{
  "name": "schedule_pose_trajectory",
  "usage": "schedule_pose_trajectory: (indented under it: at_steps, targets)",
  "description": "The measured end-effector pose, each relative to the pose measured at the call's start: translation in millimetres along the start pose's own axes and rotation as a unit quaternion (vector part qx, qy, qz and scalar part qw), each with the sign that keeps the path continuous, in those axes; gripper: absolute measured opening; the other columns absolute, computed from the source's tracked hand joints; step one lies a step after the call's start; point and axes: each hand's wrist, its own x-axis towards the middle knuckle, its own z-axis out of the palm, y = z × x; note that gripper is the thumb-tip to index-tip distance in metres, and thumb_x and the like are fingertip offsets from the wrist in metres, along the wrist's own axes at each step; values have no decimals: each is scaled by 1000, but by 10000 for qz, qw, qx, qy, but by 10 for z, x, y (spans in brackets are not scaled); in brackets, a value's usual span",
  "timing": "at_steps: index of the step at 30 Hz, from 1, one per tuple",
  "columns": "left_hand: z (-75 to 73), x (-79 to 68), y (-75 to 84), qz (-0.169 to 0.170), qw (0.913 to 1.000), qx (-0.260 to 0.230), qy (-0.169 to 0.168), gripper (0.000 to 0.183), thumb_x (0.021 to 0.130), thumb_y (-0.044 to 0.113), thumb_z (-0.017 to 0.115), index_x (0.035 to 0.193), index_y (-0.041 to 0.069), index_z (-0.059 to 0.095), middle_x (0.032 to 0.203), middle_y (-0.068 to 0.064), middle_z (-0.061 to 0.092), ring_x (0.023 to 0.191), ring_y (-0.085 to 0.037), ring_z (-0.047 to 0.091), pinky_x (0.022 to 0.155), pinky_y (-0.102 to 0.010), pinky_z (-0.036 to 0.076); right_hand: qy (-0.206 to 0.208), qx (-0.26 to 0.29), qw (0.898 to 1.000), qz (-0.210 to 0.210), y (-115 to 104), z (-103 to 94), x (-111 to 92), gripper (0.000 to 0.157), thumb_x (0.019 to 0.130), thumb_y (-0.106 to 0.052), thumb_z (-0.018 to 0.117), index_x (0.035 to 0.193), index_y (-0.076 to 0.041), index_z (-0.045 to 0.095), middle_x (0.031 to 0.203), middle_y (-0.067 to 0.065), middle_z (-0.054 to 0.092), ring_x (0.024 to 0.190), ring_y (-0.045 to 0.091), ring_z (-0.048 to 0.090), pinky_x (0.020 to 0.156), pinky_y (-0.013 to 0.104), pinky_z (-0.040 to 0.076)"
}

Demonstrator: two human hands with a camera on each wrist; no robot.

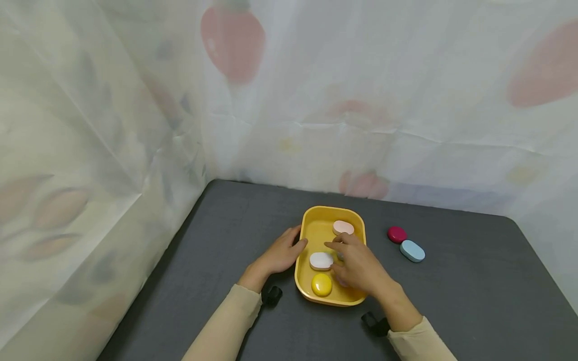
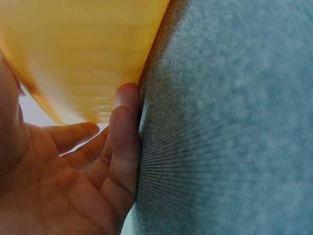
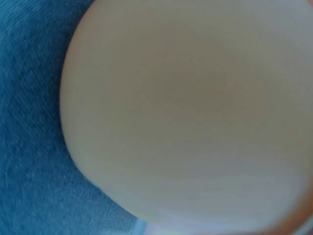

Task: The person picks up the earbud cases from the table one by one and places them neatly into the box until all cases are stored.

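Note:
A yellow tray [image 1: 331, 301] lies on the dark table. My left hand [image 1: 281, 253] holds its left side, the thumb over the rim and the fingers [image 2: 124, 132] against the outer wall. Over the tray's right half reaches my right hand [image 1: 361, 265], its index finger and thumb spread around a greyish piece [image 1: 340, 256] that is mostly hidden; I cannot tell whether they grip it. Also in the tray are a pale pink oval piece [image 1: 343, 227], a white oval piece [image 1: 321, 261] and a glossy yellow round piece [image 1: 322, 285].
To the right of the tray, a dark red round piece [image 1: 397, 234] and a light blue oval piece [image 1: 412, 250] lie side by side on the table [image 1: 478, 281]. A printed curtain [image 1: 293, 100] hangs behind the table and along its left side. Blurred beige fills most of the right wrist view.

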Motion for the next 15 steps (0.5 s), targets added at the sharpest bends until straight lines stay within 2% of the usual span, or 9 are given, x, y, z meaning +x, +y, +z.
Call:
schedule_pose_trajectory:
  at_steps: [15]
  targets:
    - [-4,-3,7,72,9999,-77,21,63,110,41,43,164,13,30,161,-11,42,148,-29,42,121,-52,35,557,216,9980,-191,112,-101,-43,51,81,-18,89,129,-8,74,123,8,64,114,26,61,99,47,54]
